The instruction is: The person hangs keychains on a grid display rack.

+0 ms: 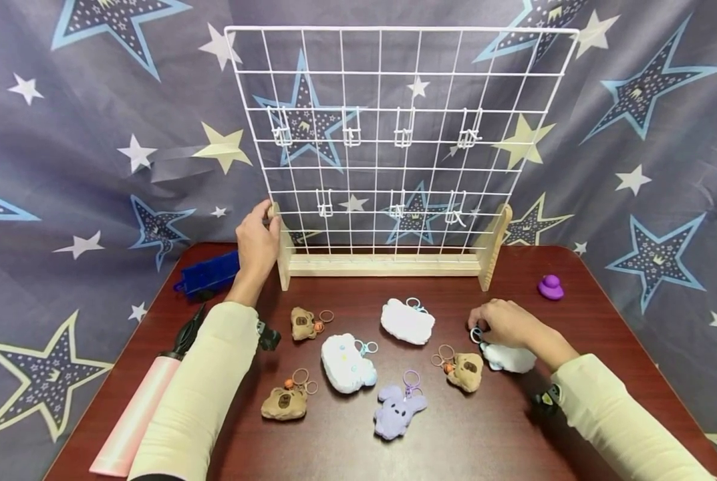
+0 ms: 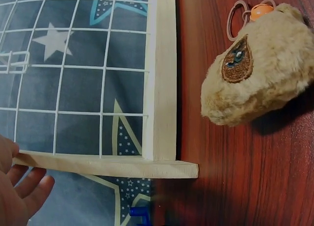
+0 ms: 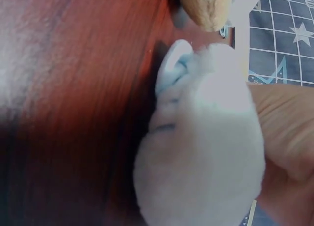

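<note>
My left hand (image 1: 258, 242) grips the top of the left wooden side post (image 1: 284, 257) of a white wire grid rack (image 1: 377, 110). In the left wrist view, its fingers (image 2: 37, 191) lie against the wood's edge. On the right, my right hand (image 1: 505, 325) pinches the ring (image 1: 476, 335) of a white plush keychain (image 1: 510, 359). That plush, seen close up in the right wrist view (image 3: 201, 147), hangs beside my palm, low over the table. The fingertips are hidden there. A brown plush keychain (image 1: 466, 372) lies just left of it.
Several wire hooks (image 1: 403, 137) hang on the grid in two rows. Other plush keychains lie around: white (image 1: 407, 322), white (image 1: 343, 364), purple (image 1: 396, 413), brown (image 1: 284, 404) and brown (image 1: 302, 323). A purple duck (image 1: 550, 287), blue toy cart (image 1: 210, 275) and pink cylinder (image 1: 138, 414) stand near the edges.
</note>
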`<state>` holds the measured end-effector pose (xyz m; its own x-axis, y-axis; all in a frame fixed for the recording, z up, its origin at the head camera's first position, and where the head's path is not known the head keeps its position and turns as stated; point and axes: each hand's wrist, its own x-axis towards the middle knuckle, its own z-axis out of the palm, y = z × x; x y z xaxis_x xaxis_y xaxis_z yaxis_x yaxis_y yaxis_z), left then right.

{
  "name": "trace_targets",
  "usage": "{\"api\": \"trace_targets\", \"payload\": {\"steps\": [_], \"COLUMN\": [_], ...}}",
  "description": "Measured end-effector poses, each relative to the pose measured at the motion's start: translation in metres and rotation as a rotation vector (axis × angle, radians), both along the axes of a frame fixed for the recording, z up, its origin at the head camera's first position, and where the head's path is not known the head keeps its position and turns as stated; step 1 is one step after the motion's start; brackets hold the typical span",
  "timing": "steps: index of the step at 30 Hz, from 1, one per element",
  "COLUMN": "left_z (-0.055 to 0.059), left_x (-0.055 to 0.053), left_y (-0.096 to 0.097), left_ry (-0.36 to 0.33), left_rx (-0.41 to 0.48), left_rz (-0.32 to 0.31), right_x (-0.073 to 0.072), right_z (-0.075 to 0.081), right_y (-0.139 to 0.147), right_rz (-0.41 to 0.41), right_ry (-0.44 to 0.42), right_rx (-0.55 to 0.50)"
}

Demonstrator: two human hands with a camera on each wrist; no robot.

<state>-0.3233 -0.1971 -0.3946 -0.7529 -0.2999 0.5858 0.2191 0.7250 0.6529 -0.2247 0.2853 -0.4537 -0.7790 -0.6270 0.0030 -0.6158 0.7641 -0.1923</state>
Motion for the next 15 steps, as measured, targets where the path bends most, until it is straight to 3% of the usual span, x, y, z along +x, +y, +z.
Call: {"api": "trace_targets", "payload": {"steps": [10,15], "left_z": [-0.0042,-0.0022], "left_x": [-0.0023,-0.0022], "left_y": [-0.0002,0.0000], "left_ry": [-0.001,0.004], "left_rx": [-0.005,-0.023], "left_rz": [0.000,0.001], "right_x": [0.0012,0.0002], "right_z": [-0.0023,0.0022], "right_y": [0.0022,0.0034], "right_rz": [-0.035,-0.031], "right_ry": [0.040,-0.018], "right_rx": [0.040,-0.055]}}
